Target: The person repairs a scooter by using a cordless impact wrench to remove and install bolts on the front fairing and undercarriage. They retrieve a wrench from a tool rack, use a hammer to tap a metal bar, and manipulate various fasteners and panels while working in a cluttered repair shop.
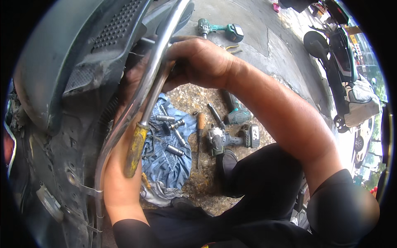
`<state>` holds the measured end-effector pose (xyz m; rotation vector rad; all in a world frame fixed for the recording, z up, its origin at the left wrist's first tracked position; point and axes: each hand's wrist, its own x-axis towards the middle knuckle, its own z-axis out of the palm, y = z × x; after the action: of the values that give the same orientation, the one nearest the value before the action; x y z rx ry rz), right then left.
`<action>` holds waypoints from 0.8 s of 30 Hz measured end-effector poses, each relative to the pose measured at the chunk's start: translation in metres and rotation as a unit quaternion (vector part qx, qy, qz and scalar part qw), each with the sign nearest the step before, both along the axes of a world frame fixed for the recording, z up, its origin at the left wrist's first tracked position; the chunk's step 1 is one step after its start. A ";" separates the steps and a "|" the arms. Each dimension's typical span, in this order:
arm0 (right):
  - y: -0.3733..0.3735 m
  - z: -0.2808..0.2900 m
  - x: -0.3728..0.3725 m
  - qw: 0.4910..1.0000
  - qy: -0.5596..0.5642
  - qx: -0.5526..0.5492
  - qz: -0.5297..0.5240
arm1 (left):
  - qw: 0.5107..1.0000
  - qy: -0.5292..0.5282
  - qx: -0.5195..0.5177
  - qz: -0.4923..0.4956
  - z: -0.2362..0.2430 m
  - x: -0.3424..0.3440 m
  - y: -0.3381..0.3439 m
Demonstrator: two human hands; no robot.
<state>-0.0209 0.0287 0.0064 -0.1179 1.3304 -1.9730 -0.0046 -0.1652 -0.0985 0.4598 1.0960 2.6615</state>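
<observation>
Rough concrete ground (248, 37) outdoors, right hand (202, 62) grip closed on chrome bar (159, 58), left hand (132, 78) grip hidden

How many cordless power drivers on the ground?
3. One teal driver lies on the concrete above the right hand. One lies below the right forearm, beside the blue cloth. One lies just below that. Others may be hidden.

Bare left hand (132, 82) and right hand (202, 62); bare forearms; short black sleeves at 6 and 4 o'clock; black trousers.
</observation>
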 end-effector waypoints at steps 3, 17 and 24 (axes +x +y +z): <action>-0.002 -0.002 0.007 0.998 0.037 0.005 -0.045 | 0.999 0.047 0.000 0.014 0.003 -0.012 0.015; 0.147 -0.047 0.071 0.911 0.048 0.403 -0.075 | 0.977 -0.009 0.199 -0.072 0.004 -0.025 0.030; 0.241 -0.124 0.161 0.700 -0.005 0.703 0.129 | 0.970 -0.037 0.230 -0.068 0.002 -0.023 0.028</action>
<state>0.1402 0.2696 -0.1181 0.4190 2.2718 -0.3197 -0.0274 -0.1367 -0.0961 0.4882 0.3990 2.7708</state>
